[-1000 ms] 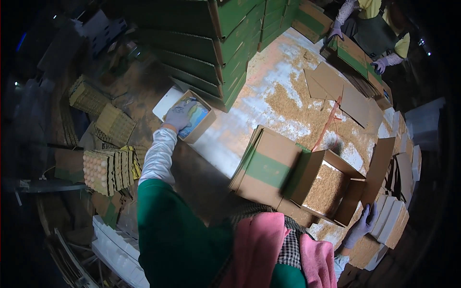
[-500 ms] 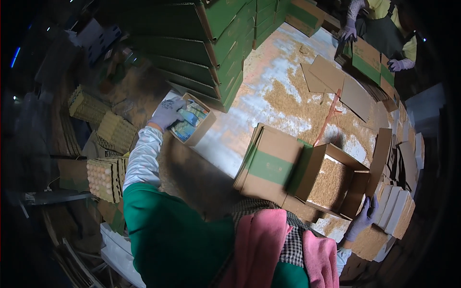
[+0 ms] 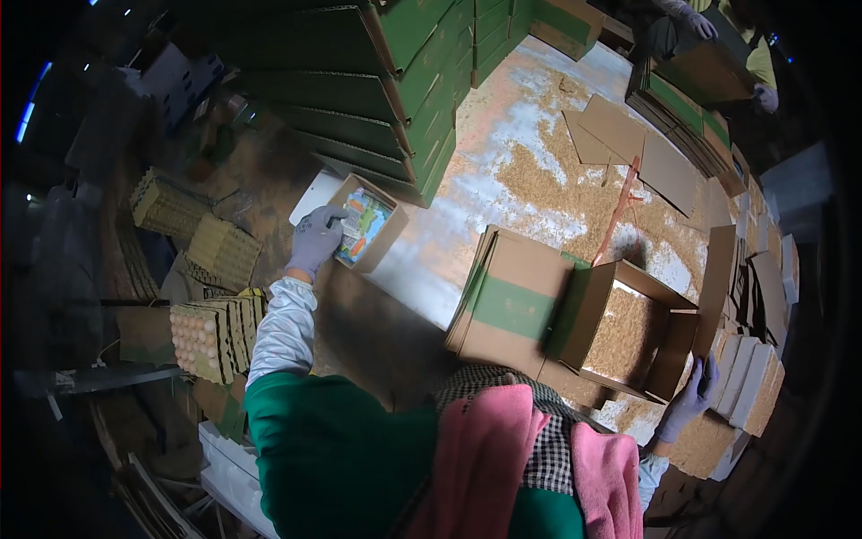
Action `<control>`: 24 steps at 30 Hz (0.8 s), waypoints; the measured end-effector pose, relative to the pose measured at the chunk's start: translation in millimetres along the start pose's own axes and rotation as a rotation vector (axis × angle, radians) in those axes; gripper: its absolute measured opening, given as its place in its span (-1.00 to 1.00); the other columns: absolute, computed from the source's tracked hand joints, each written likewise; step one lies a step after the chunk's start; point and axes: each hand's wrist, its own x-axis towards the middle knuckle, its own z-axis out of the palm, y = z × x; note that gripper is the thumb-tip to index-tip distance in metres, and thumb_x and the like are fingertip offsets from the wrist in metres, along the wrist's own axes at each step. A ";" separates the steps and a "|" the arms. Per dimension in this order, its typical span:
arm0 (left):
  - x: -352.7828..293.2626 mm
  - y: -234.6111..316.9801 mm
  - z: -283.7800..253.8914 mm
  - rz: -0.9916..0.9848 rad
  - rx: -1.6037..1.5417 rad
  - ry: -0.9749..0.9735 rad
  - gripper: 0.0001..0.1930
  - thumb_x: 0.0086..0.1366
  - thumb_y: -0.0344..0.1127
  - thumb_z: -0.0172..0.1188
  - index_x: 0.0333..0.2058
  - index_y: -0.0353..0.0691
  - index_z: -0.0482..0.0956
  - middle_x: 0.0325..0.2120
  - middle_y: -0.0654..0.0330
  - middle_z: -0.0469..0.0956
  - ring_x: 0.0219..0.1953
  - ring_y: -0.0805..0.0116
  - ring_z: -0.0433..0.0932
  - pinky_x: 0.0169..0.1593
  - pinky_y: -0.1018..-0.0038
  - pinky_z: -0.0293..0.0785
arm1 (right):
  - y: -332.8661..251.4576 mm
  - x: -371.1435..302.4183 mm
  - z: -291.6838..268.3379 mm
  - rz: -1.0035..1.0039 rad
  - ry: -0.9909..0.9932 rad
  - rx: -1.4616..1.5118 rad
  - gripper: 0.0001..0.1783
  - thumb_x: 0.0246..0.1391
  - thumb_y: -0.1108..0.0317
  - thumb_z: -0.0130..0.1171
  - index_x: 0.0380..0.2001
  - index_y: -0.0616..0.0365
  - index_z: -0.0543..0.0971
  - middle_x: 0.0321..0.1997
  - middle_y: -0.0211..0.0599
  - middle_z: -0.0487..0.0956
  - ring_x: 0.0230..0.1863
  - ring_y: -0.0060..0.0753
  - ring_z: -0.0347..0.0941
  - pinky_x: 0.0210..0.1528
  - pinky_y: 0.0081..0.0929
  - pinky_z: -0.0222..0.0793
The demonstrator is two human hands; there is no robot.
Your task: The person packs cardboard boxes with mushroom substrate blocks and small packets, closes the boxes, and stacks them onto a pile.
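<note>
My left hand [image 3: 316, 241] is at the left rim of a small cardboard box [image 3: 388, 237]. Its fingers are curled together, and whatever they may hold is hidden. Inside the box lie colourful printed cards or packets [image 3: 366, 221], mostly blue, green and white. My right hand [image 3: 690, 402] is beside the near right corner of an open cardboard carton [image 3: 575, 334], its fingers stretched upward and apart. Loose brown husk-like filling [image 3: 620, 334] shows within the carton. Both hands wear pale purple gloves.
Tall stacks of green cartons [image 3: 431, 148] rise at the back. Flat cartons [image 3: 516, 292] lie left of the open one. Egg trays [image 3: 211, 337] stand at left. Husks and loose cardboard sheets [image 3: 615, 130] cover the table. A co-worker [image 3: 759, 67] handles cartons at far right.
My left hand has drawn back from over the cards to the box's left rim; the blue packet at its fingers no longer shows there. The co-worker has lifted a carton off the pile.
</note>
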 end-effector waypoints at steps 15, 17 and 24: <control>2.8 162.1 6.8 -0.017 -0.675 0.386 -0.62 0.31 -0.43 0.06 0.09 -0.41 0.39 -0.05 0.05 0.53 -0.13 0.38 0.54 -0.06 0.49 0.47 | -22.0 13.8 -20.5 -0.278 0.026 -0.144 -0.72 0.06 0.67 0.10 -0.12 0.34 0.53 -0.11 -0.19 0.51 -0.16 -0.41 0.47 -0.09 -0.59 0.41; -11.4 272.0 35.6 0.090 -0.998 0.207 -0.52 0.30 -0.48 0.07 0.19 -0.37 0.27 -0.02 0.03 0.48 -0.12 0.38 0.52 -0.07 0.50 0.49 | -29.4 16.8 -13.9 -0.302 0.054 -0.142 -0.72 0.03 0.68 0.12 -0.14 0.31 0.55 -0.15 -0.21 0.52 -0.19 -0.42 0.48 -0.12 -0.60 0.41; -44.0 421.6 170.9 0.774 0.104 -0.600 -0.59 0.30 -0.01 -0.05 -0.13 -0.20 0.56 -0.15 -0.05 0.55 -0.12 -0.02 0.52 -0.03 0.22 0.40 | -38.8 36.7 -23.1 -0.549 -0.274 -0.193 -0.68 -0.20 0.66 0.23 -0.30 0.09 0.62 -0.29 -0.29 0.58 -0.22 -0.26 0.50 -0.21 -0.43 0.42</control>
